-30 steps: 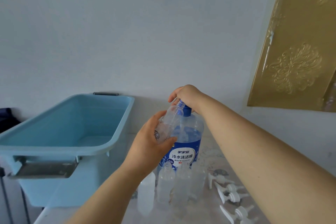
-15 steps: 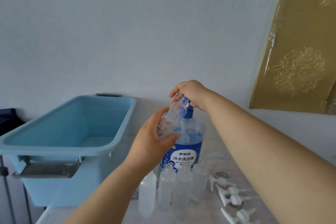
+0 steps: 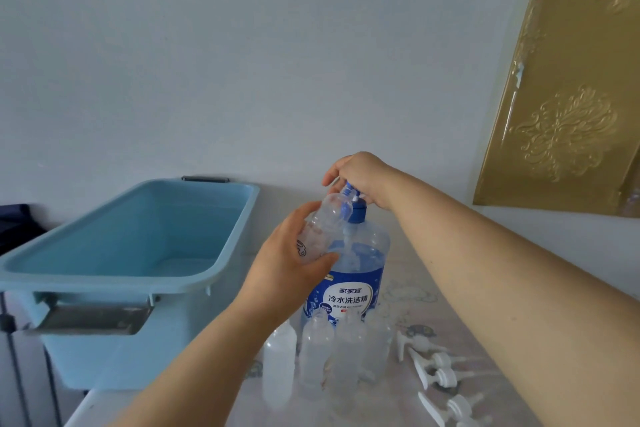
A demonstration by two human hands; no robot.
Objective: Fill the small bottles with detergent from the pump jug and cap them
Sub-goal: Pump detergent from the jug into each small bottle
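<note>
Head view: a blue tub [image 3: 138, 236] stands off the left edge of the table [image 3: 426, 291]. The left hand [image 3: 294, 267] grips a tilted small bottle [image 3: 323, 224], its mouth at the spout of the mid-table pump jug [image 3: 360, 267]. It looks light, thin and probably slippery, so hold the body. The right hand [image 3: 360, 173] curls over the pump. Empty bottles [image 3: 315, 354] crowd the jug's front, and white caps [image 3: 433, 364] lie to the right.

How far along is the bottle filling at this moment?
Done: nothing looks finished; no bottle in view wears a cap. In hand: the left hand holds a small bottle tilted to the spout of the pump jug, while the right hand grips the pump head. Left: the standing bottles before the jug are uncapped, their fill unclear, and the white caps lie loose to their right.
</note>
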